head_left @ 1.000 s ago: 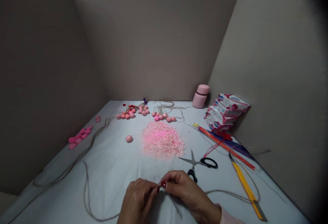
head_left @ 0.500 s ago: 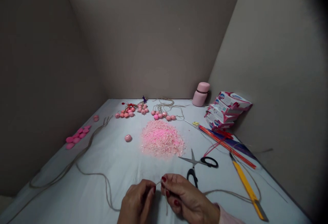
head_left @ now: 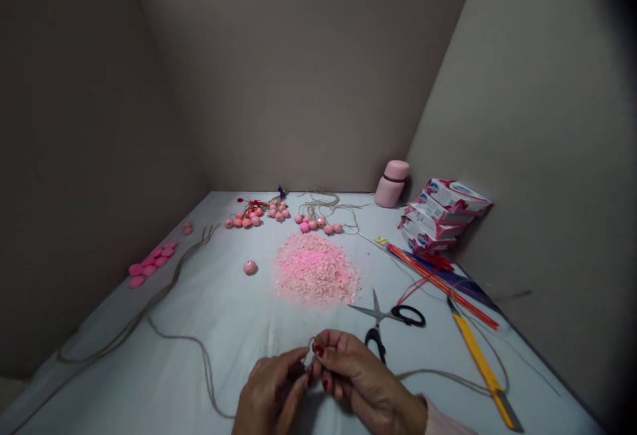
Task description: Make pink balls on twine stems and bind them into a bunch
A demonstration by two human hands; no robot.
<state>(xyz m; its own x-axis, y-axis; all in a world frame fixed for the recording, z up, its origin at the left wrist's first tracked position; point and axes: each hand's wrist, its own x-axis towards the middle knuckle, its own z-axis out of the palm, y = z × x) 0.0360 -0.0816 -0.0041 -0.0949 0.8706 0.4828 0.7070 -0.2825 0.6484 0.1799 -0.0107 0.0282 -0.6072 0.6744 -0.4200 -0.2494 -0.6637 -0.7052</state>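
Observation:
Both hands meet low in the middle of the head view, pinching a thin beige cord [head_left: 310, 349] that bends into a small loop between the fingertips. My left hand [head_left: 271, 385] is closed on it with thumb and forefinger. My right hand [head_left: 355, 375] pinches the same cord, its other fingers curled; the cord's short end is hidden by the fingers. Lengths of cord [head_left: 204, 349] trail over the table to the left, and another cord [head_left: 442, 374] runs to the right. Just beyond my right hand lie open scissors [head_left: 378, 315] with black handles.
A heap of pink chips [head_left: 318, 269] lies mid-table, with a single pink bead [head_left: 249, 267] to its left. Strung beads [head_left: 318, 224] rest behind. Pink discs [head_left: 152, 264] lie left. At right are a yellow cutter [head_left: 478, 355], red sticks [head_left: 448, 289], stacked boxes [head_left: 440, 216] and a pink flask [head_left: 392, 184].
My left hand has moved slightly right, so the fingertips of both hands now nearly touch. The cord between them has gone from a straight stretch to a small loop.

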